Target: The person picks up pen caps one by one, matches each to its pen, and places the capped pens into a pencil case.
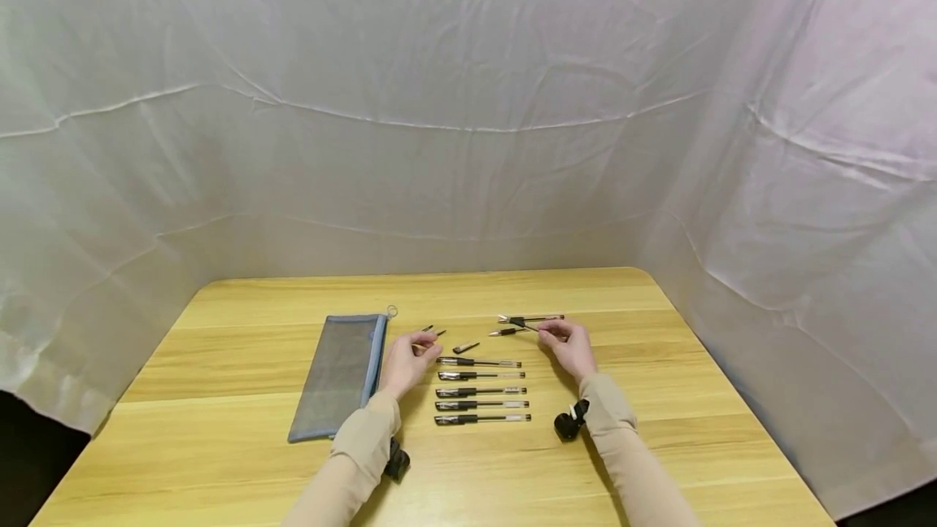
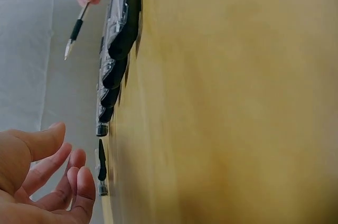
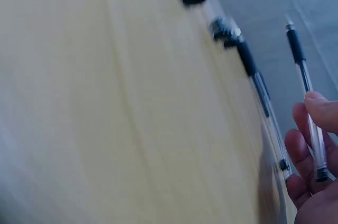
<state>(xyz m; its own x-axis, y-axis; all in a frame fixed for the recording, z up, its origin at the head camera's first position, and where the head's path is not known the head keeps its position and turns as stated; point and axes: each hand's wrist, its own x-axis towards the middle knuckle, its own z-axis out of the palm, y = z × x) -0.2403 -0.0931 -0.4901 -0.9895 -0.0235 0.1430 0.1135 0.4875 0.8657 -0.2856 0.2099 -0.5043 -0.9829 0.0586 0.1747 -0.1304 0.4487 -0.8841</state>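
Toward the wood-grain table's (image 1: 468,295) far edge, the right hand (image 1: 571,349) pinched a clear-and-black plastic pen (image 3: 303,73), likely light, best held mid-barrel, the left hand (image 1: 406,361) parted.

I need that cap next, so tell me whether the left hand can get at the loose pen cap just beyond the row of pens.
Probably yes: the left hand looks empty, its fingers near the loose pen cap with nothing seen between; the row of pens lies nearer the person.

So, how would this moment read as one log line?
right grip: holds uncapped pen | left grip: holds nothing | five pens: in a row | pouch: flat, left of row
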